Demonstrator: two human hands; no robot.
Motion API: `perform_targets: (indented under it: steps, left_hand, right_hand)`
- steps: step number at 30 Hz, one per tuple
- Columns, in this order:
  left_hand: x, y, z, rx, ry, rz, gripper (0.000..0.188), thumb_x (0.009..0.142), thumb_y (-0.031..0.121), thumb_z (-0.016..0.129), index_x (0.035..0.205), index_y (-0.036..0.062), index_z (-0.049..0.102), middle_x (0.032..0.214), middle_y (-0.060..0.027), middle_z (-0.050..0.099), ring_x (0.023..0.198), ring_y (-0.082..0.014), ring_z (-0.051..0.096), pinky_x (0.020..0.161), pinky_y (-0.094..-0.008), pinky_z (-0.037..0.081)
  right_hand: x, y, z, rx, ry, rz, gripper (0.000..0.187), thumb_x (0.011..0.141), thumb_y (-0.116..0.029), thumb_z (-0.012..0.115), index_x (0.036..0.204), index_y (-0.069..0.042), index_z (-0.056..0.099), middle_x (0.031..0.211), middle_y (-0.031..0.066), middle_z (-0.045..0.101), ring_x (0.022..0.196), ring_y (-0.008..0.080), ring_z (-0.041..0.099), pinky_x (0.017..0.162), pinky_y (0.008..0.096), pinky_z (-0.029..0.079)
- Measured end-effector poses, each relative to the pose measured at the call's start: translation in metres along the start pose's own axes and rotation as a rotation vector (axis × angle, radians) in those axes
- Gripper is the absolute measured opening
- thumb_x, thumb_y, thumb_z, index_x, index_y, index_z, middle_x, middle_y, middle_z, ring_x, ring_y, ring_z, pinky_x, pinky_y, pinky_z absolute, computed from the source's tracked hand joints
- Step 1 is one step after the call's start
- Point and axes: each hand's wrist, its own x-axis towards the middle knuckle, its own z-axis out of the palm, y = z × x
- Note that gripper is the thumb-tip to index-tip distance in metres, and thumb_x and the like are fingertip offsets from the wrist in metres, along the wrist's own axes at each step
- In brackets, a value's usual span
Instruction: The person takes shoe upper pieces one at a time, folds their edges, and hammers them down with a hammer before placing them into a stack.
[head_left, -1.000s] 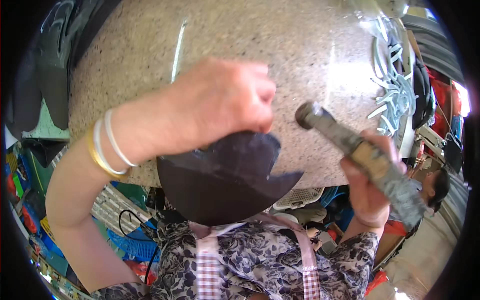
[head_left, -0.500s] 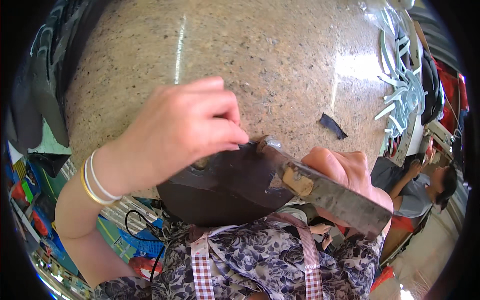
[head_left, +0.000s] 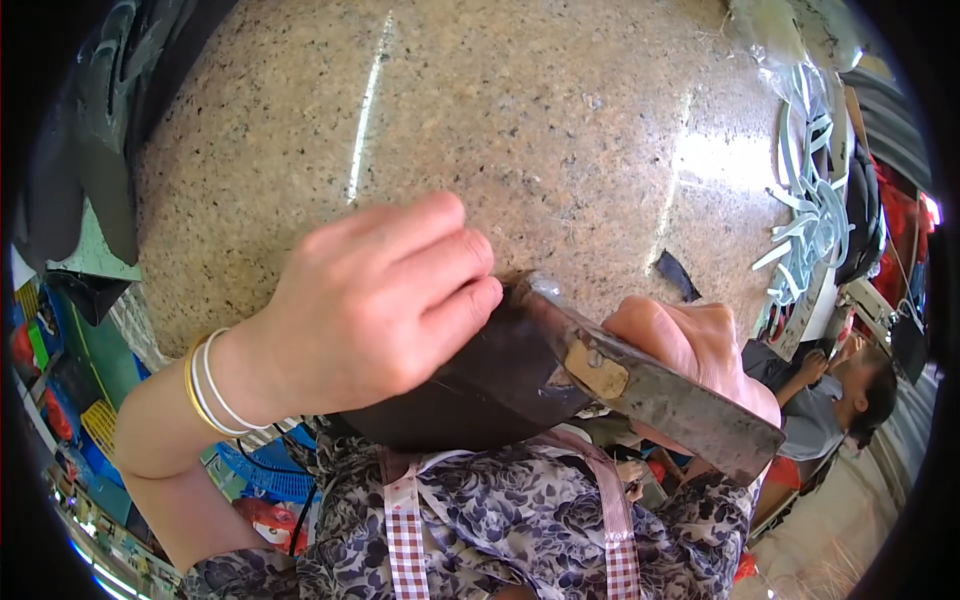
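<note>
A dark brown, leather-like sheet (head_left: 460, 390) with a curved edge lies at the near side of the stone table, against my front. My left hand (head_left: 385, 290) is closed over its far edge, fingers curled, with the fingertips and thumb hidden. In my right hand (head_left: 690, 340) is a hammer (head_left: 680, 400); its flat metal head slants across the right part of the sheet, and a wooden handle end shows in the head. The round hammer face rests at or just above the sheet's far edge, close to my left fingertips. The hammer's handle is hidden below.
A small black scrap (head_left: 678, 276) lies on the speckled stone table (head_left: 560, 130), right of the hammer. Pale blue-grey strips (head_left: 810, 235) are heaped at the right edge. Dark sheets (head_left: 95, 170) hang at the left. Another person (head_left: 830, 400) sits at the right.
My left hand has rolled over and come slightly nearer, its fingers now curling down over the sheet. The hammer stays at nearly the same place.
</note>
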Motion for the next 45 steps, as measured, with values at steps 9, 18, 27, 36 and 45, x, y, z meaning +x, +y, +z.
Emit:
perform_targets:
  steps: [9,18,27,36,45]
  left_hand:
    - [-0.006,0.006,0.004,0.031,0.051,-0.17,0.023,0.059,0.011,0.066,0.081,0.0064,0.068,0.076,-0.0006,0.06,0.068,-0.0186,0.052,0.054,-0.0283,0.043]
    - [-0.014,0.012,0.007,0.11,0.121,-0.088,0.018,0.063,0.012,0.068,0.08,0.0081,0.068,0.076,0.0004,0.06,0.068,-0.0196,0.049,0.057,-0.0316,0.039]
    - [-0.024,0.02,0.012,0.144,0.103,-0.165,0.024,0.064,0.016,0.073,0.087,0.0087,0.069,0.077,0.0008,0.059,0.069,-0.0191,0.048,0.061,-0.0351,0.039]
    - [-0.033,0.024,0.014,0.108,0.112,-0.18,0.03,0.061,0.013,0.077,0.088,0.0069,0.068,0.083,0.0002,0.059,0.071,-0.0192,0.047,0.066,-0.035,0.039]
    - [-0.032,0.032,0.021,0.116,0.15,-0.144,0.022,0.061,0.009,0.075,0.079,-0.0009,0.066,0.08,-0.0025,0.057,0.072,-0.0195,0.051,0.066,-0.0358,0.045]
  right_hand:
    - [0.008,-0.009,-0.004,-0.021,-0.077,0.095,0.017,0.068,-0.014,0.069,0.077,-0.01,0.055,0.058,0.0076,0.055,0.052,0.0273,0.058,0.046,0.0383,0.042]
    - [0.015,-0.015,-0.002,0.036,-0.087,0.057,0.017,0.067,-0.012,0.069,0.077,-0.009,0.056,0.058,0.008,0.056,0.05,0.0284,0.057,0.045,0.0388,0.042]
    - [0.017,-0.013,-0.002,-0.082,-0.116,-0.07,0.023,0.069,-0.018,0.065,0.077,-0.005,0.047,0.061,0.0066,0.05,0.051,0.0234,0.058,0.044,0.0363,0.044]
    - [0.016,-0.007,0.001,-0.019,-0.123,-0.059,0.023,0.069,-0.019,0.066,0.077,-0.007,0.048,0.06,0.0053,0.052,0.048,0.0221,0.057,0.043,0.0346,0.043]
    - [0.018,-0.017,-0.003,-0.04,0.044,-0.108,0.023,0.072,-0.012,0.073,0.077,-0.005,0.052,0.058,0.0091,0.057,0.046,0.0279,0.057,0.042,0.04,0.041]
